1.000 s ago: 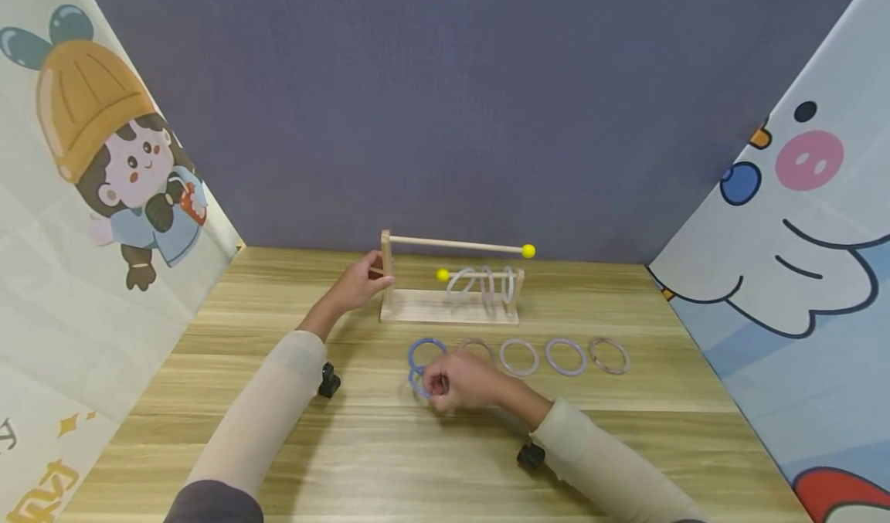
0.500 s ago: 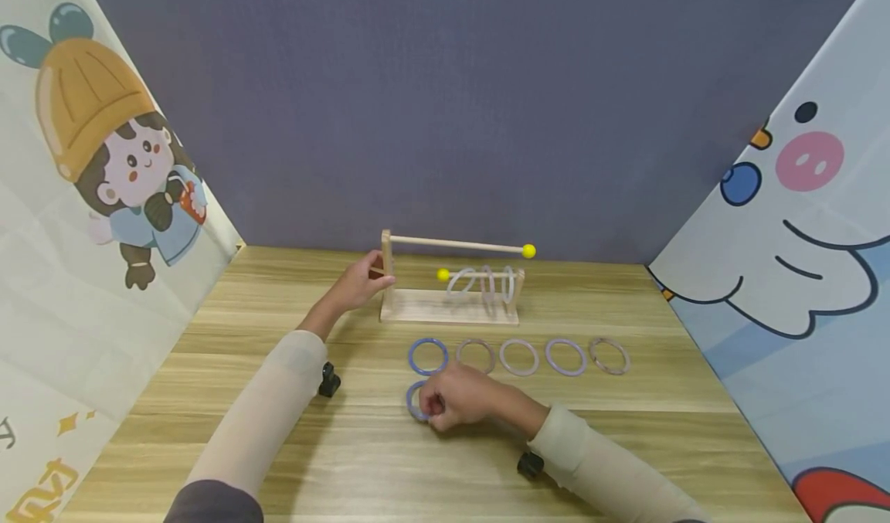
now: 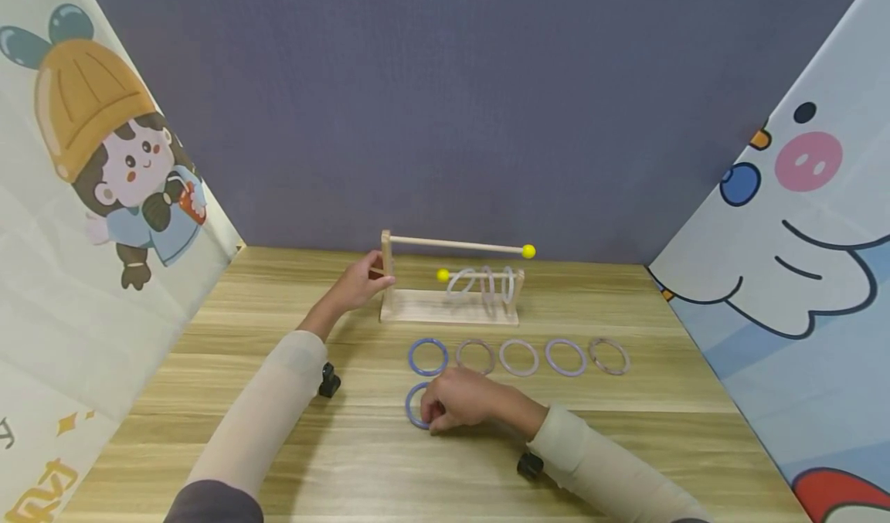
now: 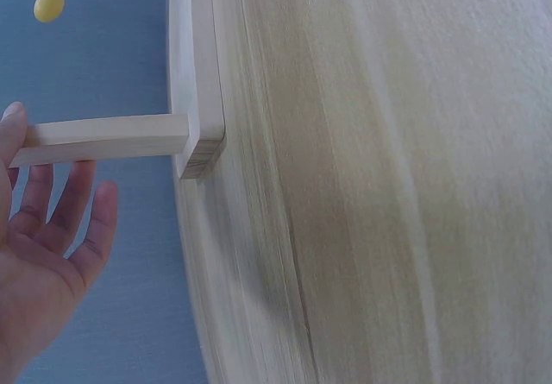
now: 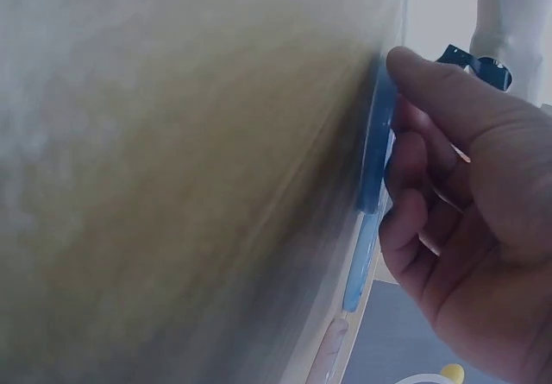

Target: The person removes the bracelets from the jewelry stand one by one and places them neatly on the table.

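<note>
A wooden bangle stand [image 3: 450,307] has two rods tipped with yellow balls. Several pale bangles [image 3: 489,285] hang on its lower rod; the upper rod is bare. With thumb in front and fingers behind, my left hand [image 3: 359,281] grips the stand's taller upright [image 4: 103,138]. My right hand [image 3: 459,398] has its thumb and curled fingers at the edge of a blue bangle [image 3: 412,405] lying on the table. The right wrist view shows the thumb on the rim of this blue bangle [image 5: 378,138]; the hand covers the bangle's right side in the head view.
Behind it lies a row of bangles: another blue one [image 3: 411,357], a brownish one [image 3: 492,351], a pale pink one [image 3: 536,357], a lilac one [image 3: 584,361] and a brown-patterned one [image 3: 628,361]. A dark grey panel [image 3: 445,121] rises behind the wood-grain table [image 3: 313,461].
My right hand has drawn the near blue bangle toward the table's front, away from the other blue one. The left hand has stayed on the upright.
</note>
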### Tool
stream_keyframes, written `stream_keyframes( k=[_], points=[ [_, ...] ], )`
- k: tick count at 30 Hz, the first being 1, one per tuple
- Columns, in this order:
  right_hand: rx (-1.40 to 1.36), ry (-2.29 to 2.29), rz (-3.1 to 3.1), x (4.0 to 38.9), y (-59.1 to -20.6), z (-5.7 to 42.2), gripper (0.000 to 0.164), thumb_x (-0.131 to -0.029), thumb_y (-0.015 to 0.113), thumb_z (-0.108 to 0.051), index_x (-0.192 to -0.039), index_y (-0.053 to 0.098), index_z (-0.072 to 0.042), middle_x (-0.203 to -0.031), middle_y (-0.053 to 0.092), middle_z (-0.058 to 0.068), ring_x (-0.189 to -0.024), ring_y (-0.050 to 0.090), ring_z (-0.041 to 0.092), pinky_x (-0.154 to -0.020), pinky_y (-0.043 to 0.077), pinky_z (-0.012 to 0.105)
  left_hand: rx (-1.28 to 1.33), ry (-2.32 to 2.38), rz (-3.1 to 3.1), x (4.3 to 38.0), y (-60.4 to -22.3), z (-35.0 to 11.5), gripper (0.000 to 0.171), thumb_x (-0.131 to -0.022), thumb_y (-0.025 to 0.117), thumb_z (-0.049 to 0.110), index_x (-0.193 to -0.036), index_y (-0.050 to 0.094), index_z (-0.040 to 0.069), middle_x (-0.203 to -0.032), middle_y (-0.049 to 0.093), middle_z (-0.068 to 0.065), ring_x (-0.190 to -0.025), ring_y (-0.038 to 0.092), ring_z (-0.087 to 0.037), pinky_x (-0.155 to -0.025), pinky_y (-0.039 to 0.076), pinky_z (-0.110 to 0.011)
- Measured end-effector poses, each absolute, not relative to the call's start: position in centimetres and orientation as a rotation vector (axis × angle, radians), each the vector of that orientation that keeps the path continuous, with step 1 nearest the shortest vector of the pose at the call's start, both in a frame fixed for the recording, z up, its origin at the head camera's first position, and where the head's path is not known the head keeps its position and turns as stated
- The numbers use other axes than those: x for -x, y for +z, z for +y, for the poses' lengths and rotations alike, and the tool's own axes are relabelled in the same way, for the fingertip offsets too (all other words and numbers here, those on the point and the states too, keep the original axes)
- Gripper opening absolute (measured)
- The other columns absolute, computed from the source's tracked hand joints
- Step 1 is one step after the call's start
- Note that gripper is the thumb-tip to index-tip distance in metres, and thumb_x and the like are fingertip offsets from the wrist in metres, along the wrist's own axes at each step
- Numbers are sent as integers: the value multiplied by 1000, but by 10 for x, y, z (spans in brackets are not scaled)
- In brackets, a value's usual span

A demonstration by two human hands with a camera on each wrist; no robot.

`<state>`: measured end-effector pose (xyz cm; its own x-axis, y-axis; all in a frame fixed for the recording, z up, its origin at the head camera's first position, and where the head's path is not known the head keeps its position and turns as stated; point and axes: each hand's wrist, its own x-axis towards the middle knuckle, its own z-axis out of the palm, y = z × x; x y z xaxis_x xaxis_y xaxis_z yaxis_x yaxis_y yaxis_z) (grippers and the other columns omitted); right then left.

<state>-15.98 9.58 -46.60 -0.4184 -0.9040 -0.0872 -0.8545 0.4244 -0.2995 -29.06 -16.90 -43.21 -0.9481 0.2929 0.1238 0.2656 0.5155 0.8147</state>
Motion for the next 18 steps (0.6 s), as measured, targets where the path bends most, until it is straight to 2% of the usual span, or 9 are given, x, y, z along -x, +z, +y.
stream_keyframes(
  k=[14, 18],
  points=[
    [1526, -327, 2432, 164, -471, 98, 9, -83, 83, -28, -87, 76, -28, -76, 67, -22, -68, 50, -17, -66, 40, 2, -497, 1448, 2696, 290, -433, -169, 35, -101, 64, 15, -131, 51, 2, -124, 62, -21, -119, 64, -40, -99, 56, -51],
    [1456, -446, 2419, 169, -468, 101, 6, -87, 80, -26, -91, 76, -25, -77, 66, -20, -69, 52, -13, -66, 43, 5, -507, 1463, 2690, 290, -433, -169, 36, -101, 64, 16, -131, 51, 1, -125, 62, -22, -119, 64, -41, -99, 56, -50]
  ],
)
